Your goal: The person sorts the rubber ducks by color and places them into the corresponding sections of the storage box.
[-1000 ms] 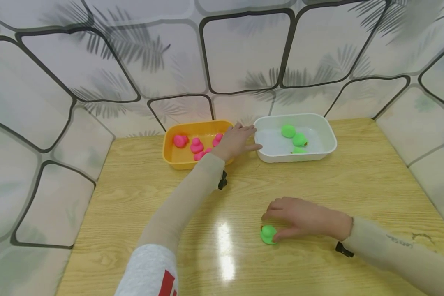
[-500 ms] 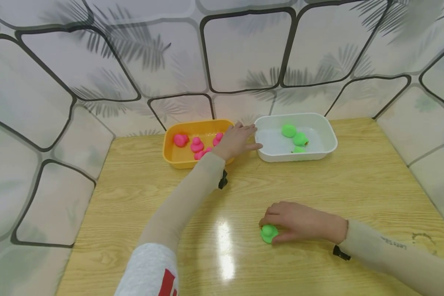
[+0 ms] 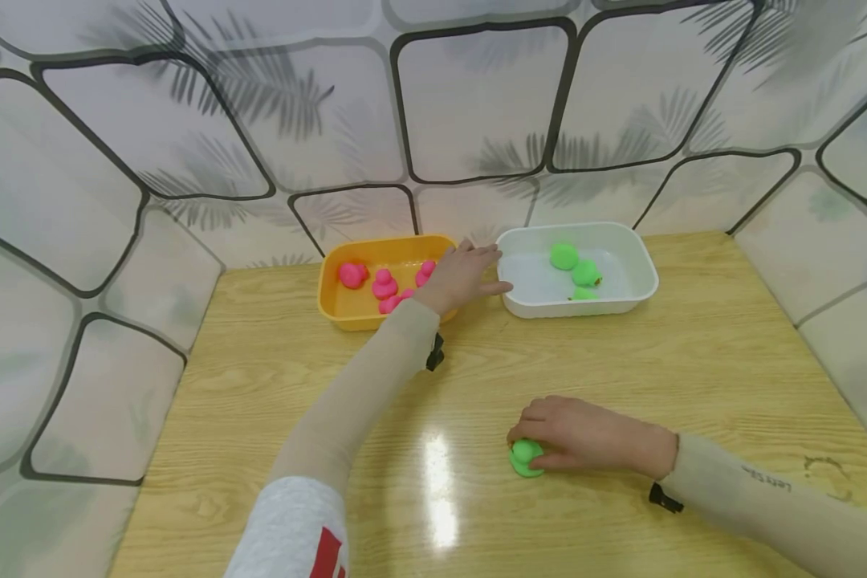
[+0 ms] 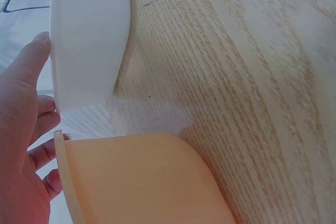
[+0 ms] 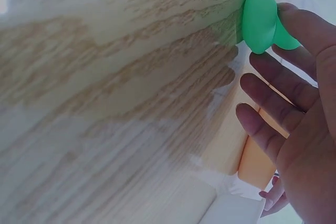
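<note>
On the table's near half, my right hand (image 3: 585,433) pinches a small green rubber duck (image 3: 525,457) between thumb and fingers. The right wrist view shows the thumb on the green duck (image 5: 260,22), with the lower fingers spread away from it. My left hand (image 3: 462,277) lies across the gap between a yellow tub (image 3: 343,319) and a white tub (image 3: 571,309). Its fingers look relaxed, and in the left wrist view the thumb touches the rim of the white tub (image 4: 89,40). Part of the yellow tub's right end is hidden under this hand.
Several pink rubber ducks (image 3: 384,283) lie in the yellow tub. Green ducks (image 3: 585,273) lie in the white tub, one of them largely behind its front wall. The wooden table (image 3: 260,385) meets patterned walls (image 3: 477,104) at the back and sides.
My right hand has come slightly down and left, and its fingers have closed round the green duck. The left hand and both tubs stay where they were.
</note>
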`<action>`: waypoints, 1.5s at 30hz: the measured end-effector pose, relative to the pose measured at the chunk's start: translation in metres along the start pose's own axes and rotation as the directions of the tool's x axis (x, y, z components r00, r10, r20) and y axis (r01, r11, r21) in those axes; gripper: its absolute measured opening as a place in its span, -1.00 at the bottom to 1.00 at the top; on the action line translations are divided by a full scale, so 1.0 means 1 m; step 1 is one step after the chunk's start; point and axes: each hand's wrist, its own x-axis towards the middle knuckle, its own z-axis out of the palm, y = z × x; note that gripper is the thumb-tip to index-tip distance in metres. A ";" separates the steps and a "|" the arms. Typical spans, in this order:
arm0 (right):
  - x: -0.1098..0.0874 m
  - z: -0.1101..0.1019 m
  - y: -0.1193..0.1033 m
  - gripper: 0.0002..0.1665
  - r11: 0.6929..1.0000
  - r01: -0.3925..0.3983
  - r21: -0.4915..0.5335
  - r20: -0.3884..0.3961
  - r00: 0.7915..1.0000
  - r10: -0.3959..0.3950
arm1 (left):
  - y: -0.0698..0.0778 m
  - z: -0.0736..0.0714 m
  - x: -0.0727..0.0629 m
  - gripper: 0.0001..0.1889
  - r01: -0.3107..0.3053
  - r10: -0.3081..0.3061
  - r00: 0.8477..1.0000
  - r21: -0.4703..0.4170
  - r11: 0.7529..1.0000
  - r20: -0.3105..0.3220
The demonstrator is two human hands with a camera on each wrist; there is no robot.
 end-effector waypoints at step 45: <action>0.008 -0.148 0.127 -0.63 0.886 -0.443 -0.133 -0.103 0.896 0.433 | -0.001 0.001 0.001 -0.20 -0.002 0.002 1.000 0.011 1.000 0.007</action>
